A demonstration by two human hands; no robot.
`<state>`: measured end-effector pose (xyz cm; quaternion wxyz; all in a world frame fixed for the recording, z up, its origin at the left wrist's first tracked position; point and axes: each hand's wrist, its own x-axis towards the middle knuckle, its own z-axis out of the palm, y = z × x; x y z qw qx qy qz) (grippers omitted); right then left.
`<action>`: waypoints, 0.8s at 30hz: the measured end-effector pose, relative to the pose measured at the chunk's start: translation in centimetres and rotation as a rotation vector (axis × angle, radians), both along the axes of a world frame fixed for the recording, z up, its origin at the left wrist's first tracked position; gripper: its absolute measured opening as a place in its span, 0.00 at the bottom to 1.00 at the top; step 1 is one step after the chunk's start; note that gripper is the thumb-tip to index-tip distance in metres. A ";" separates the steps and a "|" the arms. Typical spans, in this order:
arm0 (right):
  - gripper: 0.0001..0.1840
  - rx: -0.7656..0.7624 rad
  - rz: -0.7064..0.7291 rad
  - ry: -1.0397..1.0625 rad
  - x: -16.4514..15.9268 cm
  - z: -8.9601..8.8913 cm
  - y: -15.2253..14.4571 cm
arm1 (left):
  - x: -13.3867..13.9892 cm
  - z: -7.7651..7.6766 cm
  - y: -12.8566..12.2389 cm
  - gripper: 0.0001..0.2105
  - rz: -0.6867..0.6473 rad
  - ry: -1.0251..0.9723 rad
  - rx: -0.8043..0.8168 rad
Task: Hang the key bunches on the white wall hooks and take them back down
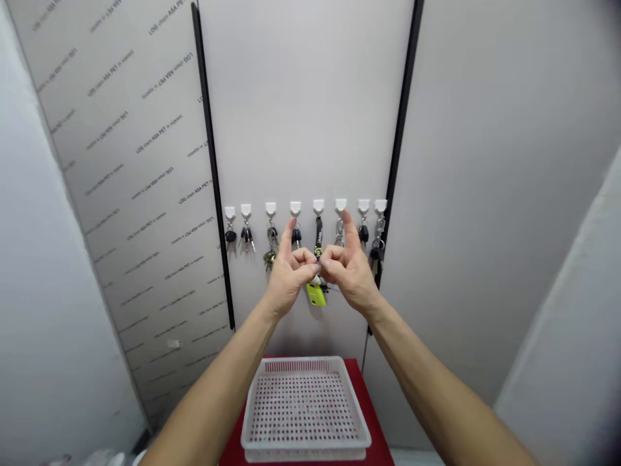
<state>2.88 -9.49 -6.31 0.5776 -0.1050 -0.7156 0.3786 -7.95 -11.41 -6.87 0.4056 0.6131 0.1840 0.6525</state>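
Observation:
In front of a row of hooks on the white panel, my left hand (pixel 288 274) has its index finger pointing up and its thumb stretched inward, the other fingers curled. Mirroring it, my right hand (pixel 353 272) also points its index finger up. Both thumb tips come close together before a black strap (pixel 319 228) on a white hook (pixel 318 206); whether they touch it I cannot tell. No held thing shows in either hand. Below the thumbs hangs a yellow-green tag (pixel 316 295). Behind the index fingers are black-headed keys (pixel 296 235) and a metal clip (pixel 339 226), partly hidden.
More key bunches hang left (pixel 247 237) and right (pixel 377 249). Below, a white perforated plastic basket (pixel 305 445) rests on a red surface (pixel 372 414). Black strips (pixel 213 162) edge the panel, with a printed wall panel (pixel 121 162) on the left.

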 end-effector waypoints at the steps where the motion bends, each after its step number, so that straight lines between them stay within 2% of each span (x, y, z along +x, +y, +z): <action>1: 0.40 -0.006 0.024 0.005 0.2 -0.2 0.0 | 0.3 0.0 0.0 0.36 -0.016 -0.008 0.005; 8: 0.40 -0.035 0.091 0.023 0.1 -0.5 -0.1 | 0.5 0.0 -0.3 0.36 -0.048 -0.016 0.000; 11: 0.39 -0.080 0.060 -0.011 -0.9 -1.6 0.5 | -0.3 -1.1 0.0 0.35 -0.014 -0.007 -0.035; 13: 0.35 -0.147 0.003 -0.112 -2.0 -2.8 1.6 | -1.6 -2.5 1.0 0.35 0.076 0.032 -0.106; 15: 0.28 -0.208 -0.100 -0.266 -3.2 -3.8 3.2 | -3.8 -3.7 2.4 0.32 0.253 0.083 -0.207; 18: 0.19 -0.162 -0.326 -0.399 -5.3 -3.8 5.6 | -8.0 -4.2 4.4 0.26 0.729 0.141 -0.286; 21: 0.18 -0.023 -0.554 -0.395 -7.7 -2.2 7.3 | -11.2 -3.0 5.8 0.21 1.224 0.278 -0.204; 22: 0.19 0.005 -0.612 -0.405 -8.5 -1.6 7.7 | -11.8 -2.5 6.2 0.20 1.325 0.349 -0.167; 24: 0.21 0.032 -0.705 -0.454 -10.1 -0.7 8.3 | -12.0 -1.6 6.9 0.21 1.433 0.484 -0.125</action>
